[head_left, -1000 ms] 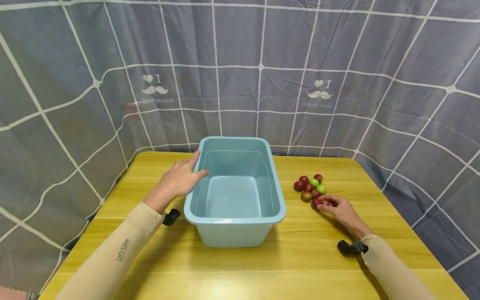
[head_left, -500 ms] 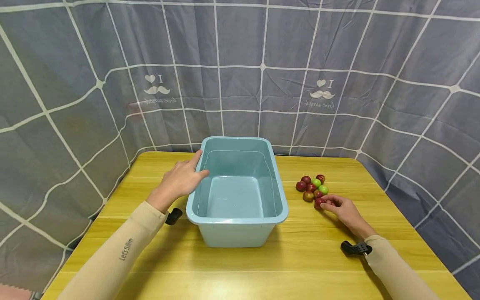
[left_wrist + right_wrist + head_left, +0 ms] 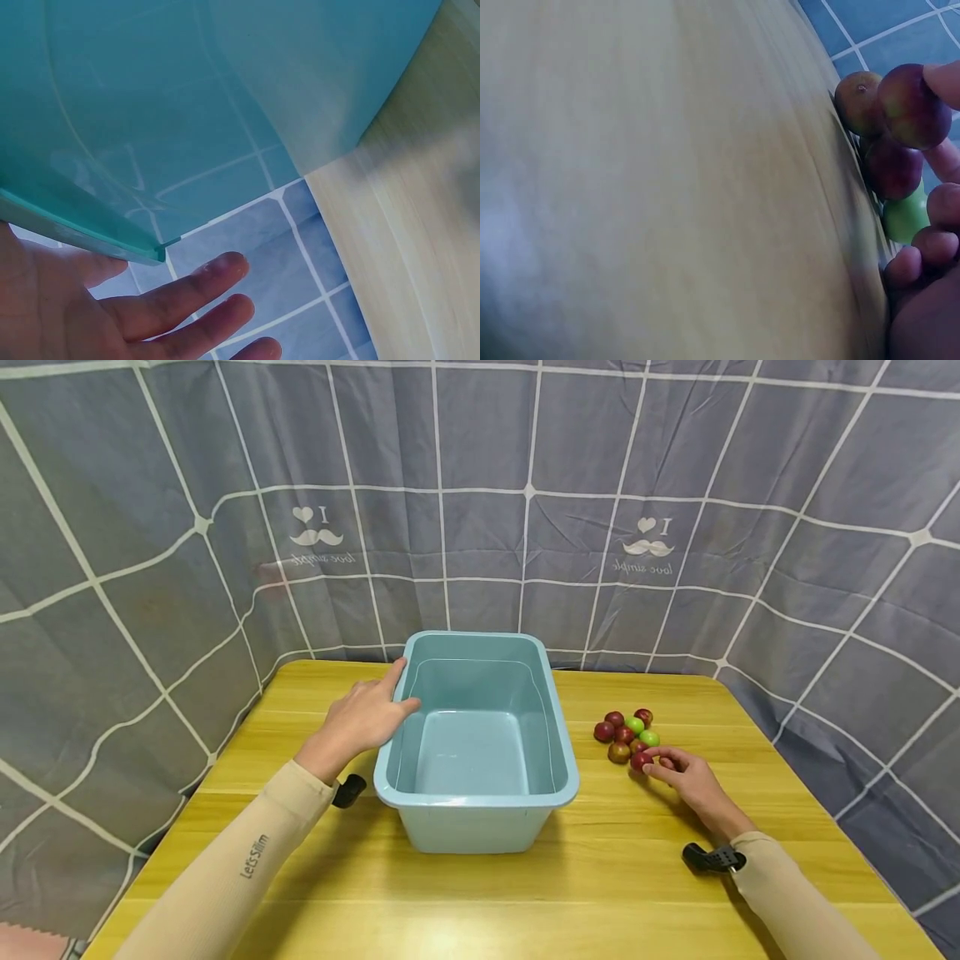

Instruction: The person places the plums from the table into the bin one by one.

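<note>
A light blue plastic tub stands on the wooden table with nothing inside it. My left hand rests on its left rim, thumb over the inner side. In the left wrist view the other fingers extend loosely below the rim, apart from the tub's wall. On the right, my right hand pinches a dark red plum between thumb and fingertips. It is at the near end of a small cluster of several dark red plums and two green round fruits. Its lower fingers curl loosely in the right wrist view.
The wooden table extends in front of the tub. A grey checked curtain hangs around the back and sides. The tub's near wall and right rim rise between the left hand and the fruit cluster.
The head view has shifted slightly. The pinched plum has risen a little relative to the cluster, with the right hand. My left hand stays on the tub's rim.
</note>
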`<state>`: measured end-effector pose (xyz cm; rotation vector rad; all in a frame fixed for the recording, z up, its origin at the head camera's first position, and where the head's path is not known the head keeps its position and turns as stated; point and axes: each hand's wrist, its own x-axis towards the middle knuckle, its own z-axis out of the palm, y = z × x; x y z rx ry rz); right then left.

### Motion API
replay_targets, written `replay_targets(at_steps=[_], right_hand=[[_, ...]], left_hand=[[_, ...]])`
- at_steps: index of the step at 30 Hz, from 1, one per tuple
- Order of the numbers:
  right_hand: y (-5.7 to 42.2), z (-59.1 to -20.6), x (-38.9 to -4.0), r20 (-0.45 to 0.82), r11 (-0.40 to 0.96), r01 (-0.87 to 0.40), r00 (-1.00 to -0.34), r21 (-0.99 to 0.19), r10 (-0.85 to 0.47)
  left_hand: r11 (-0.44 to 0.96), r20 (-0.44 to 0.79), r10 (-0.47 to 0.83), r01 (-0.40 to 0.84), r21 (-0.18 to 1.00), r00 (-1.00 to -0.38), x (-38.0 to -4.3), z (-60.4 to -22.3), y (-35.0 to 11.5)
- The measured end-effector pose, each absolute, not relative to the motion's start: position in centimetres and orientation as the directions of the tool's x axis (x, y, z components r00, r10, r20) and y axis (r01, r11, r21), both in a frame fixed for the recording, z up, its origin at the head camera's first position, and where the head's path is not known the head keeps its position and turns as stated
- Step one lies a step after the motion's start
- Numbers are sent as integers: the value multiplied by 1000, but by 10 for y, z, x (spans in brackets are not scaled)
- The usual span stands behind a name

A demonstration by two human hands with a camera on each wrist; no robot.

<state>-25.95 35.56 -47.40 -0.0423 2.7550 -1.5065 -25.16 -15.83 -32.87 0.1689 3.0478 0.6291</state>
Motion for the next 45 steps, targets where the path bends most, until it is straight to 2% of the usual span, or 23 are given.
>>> replay_targets(at_steps=[4, 11, 14, 21, 26, 35, 45], right_hand=[[354, -471, -258, 16, 523, -25, -1000, -852, -22], [348, -462, -258, 42, 370, -67, -996, -927, -76], [345, -453, -258, 70, 344, -105, -991, -933, -113], [334, -429, -262, 149, 328, -194, -976, -924, -158], [327, -413, -268, 162, 311, -215, -968, -926, -190], [312, -386, -282, 191, 361, -278, -947, -890, -258], [290, -354, -294, 223, 364, -316, -935, -876, -274]], left_hand=[[914, -2, 105, 95, 394, -994, -252, -329, -159], [911, -13, 100, 87, 403, -995, -251, -328, -159], [910, -18, 95, 80, 407, -995, -251, -328, -159], [914, -24, 90, 73, 398, -996, -251, -326, -158], [917, -23, 97, 80, 391, -995, -251, -326, -158], [919, -28, 93, 75, 388, -995, -251, -328, -158], [924, -26, 96, 80, 374, -995, -248, -326, -157]])
